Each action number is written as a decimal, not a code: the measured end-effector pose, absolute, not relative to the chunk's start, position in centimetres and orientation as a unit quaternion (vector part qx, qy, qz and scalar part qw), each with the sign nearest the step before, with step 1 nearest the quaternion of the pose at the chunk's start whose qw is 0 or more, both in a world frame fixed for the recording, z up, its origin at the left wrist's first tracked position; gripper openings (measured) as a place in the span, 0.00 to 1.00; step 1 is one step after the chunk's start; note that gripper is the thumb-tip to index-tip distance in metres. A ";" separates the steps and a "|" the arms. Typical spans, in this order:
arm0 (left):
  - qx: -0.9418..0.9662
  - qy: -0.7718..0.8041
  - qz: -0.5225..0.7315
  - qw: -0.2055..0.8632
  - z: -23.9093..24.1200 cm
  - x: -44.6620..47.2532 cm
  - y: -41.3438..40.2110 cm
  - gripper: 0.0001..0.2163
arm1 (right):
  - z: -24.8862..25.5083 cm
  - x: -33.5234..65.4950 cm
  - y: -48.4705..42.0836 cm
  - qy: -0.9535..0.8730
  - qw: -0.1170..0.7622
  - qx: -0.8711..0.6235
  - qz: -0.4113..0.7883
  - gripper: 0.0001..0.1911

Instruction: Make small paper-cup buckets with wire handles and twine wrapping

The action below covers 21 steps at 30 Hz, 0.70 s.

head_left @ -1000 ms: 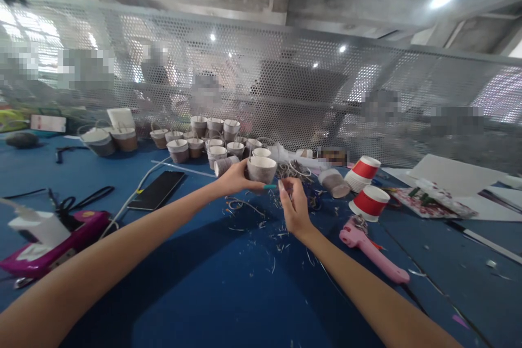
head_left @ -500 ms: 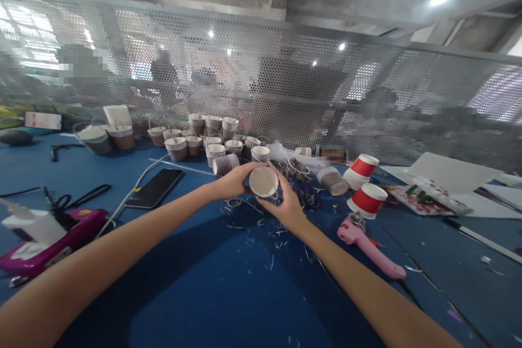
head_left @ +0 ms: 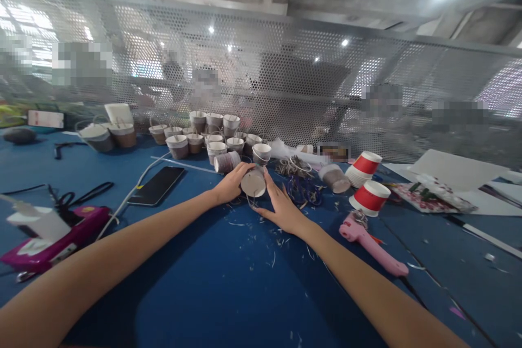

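The cup point(head_left: 253, 182) is sitting tipped between both hands' fingers, its pale round end facing the person, its long axis pointing away. The left hand point(head_left: 231, 185) is gripping one side, the right hand point(head_left: 287, 211) the other, thumb lying beside the handle point(head_left: 250, 203).

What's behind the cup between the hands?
An upright cup stands behind the held cup, with a tipped cup to its left. The tabletop the held cup covers cannot be seen.
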<state>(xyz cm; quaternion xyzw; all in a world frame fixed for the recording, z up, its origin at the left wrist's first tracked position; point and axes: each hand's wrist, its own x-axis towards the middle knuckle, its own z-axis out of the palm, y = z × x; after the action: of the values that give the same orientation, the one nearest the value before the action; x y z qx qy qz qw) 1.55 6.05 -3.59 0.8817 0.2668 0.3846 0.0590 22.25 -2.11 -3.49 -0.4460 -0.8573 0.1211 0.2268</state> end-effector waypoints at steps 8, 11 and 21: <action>0.924 0.214 0.273 0.159 -3.2 0.7 3.8 0.48 | -3.1 22.3 -2.5 -0.851 0.217 -0.455 0.144 0.52; 0.929 0.207 0.267 0.150 -2.9 0.2 2.5 0.47 | -3.0 22.4 -2.6 -0.854 0.213 -0.449 0.156 0.52; 0.909 0.239 0.263 0.218 -3.0 0.2 0.4 0.56 | -3.6 23.0 -1.6 -0.859 0.226 -0.415 0.199 0.47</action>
<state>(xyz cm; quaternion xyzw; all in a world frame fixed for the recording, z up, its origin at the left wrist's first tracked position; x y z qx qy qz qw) 0.25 0.44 -3.00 0.9091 0.2389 0.2627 0.2180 22.99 -1.60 -3.63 -0.4151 -0.8586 0.1989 0.2258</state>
